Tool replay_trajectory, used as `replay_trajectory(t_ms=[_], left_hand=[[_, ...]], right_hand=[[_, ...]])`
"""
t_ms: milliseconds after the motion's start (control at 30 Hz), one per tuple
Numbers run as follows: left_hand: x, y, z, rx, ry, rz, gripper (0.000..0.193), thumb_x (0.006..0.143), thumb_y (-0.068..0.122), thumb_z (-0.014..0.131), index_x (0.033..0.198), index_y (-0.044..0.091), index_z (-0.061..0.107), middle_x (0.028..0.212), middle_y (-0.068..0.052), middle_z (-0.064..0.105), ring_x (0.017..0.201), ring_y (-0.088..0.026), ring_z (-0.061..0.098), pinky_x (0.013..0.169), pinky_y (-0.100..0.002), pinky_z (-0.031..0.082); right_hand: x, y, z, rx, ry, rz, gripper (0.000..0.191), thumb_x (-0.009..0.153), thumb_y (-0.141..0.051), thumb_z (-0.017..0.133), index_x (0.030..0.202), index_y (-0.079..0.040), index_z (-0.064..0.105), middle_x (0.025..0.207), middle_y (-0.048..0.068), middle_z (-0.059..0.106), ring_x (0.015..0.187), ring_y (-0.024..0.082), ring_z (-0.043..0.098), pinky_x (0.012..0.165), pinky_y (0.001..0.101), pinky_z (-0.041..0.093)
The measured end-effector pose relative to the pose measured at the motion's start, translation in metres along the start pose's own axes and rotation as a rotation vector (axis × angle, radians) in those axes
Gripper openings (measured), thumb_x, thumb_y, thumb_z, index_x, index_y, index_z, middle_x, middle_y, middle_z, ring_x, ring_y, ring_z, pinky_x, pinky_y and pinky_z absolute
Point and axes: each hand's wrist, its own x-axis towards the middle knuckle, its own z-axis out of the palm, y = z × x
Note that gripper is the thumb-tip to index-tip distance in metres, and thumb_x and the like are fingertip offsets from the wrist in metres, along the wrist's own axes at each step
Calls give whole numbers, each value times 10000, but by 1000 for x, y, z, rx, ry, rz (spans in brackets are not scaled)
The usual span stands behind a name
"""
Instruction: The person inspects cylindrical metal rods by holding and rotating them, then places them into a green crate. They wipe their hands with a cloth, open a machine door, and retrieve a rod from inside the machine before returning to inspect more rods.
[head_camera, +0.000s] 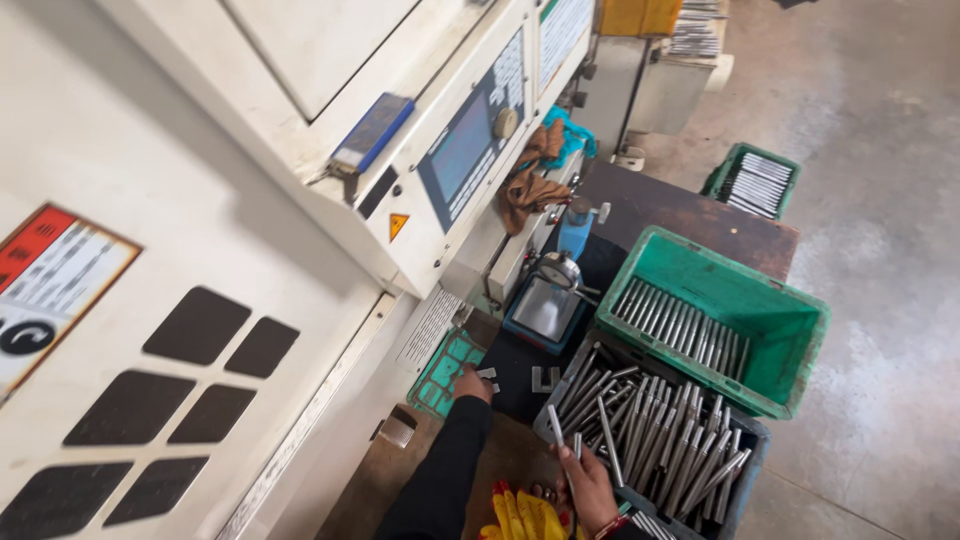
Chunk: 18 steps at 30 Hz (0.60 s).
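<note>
Metal rod (555, 422) stands pinched in right hand (590, 487) fingers beside the grey bin (745, 470); left hand (472, 384) fingers curl loosely, empty, on the table (520, 455).

The person wears a black long sleeve (445, 470) on the left arm; it covers the arm down to the wrist and looks plain, without marks. The left hand (472, 384) is bare. The right hand (588, 484) is bare too, with a red and gold bangle (612, 527) at the wrist.
</note>
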Motion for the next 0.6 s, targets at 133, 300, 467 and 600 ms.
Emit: replay_trajectory(t_ms=[133, 300, 467, 600], left_hand=[[-3, -18, -21, -47, -20, 135, 440, 790, 161, 743, 1207, 105, 614, 1031, -219, 731, 972, -423, 706, 869, -524, 562], [-19, -37, -49, -26, 81, 203, 350, 798, 161, 739, 1143, 142, 679, 911, -162, 769, 887, -374, 732, 816, -486, 584], [-48, -65, -70, -1045, -262, -240, 325, 902, 58, 547, 1222, 79, 596, 995, -127, 764, 796, -224, 748, 616, -331, 599], [-79, -93, -81, -1529, -295, -579, 251, 998, 126, 520, 1228, 37, 566, 1058, -113, 721, 781, -225, 716, 520, -265, 503]], right_hand=[[-9, -14, 2, 100, -67, -69, 287, 1031, -252, 524, 1225, -70, 631, 637, 52, 511, 500, 149, 486, 459, 320, 427], [-16, -8, 3, 203, -24, 116, 181, 1022, -220, 468, 1088, -63, 528, 733, 74, 554, 539, 200, 518, 465, 361, 417], [-18, -4, 7, 49, -24, 286, 219, 1023, -282, 491, 1093, -90, 570, 711, 53, 520, 509, 170, 457, 449, 345, 368], [-19, -25, 24, -238, -223, -20, 333, 1042, -357, 514, 1035, -49, 638, 639, 35, 518, 477, 121, 455, 426, 300, 366]])
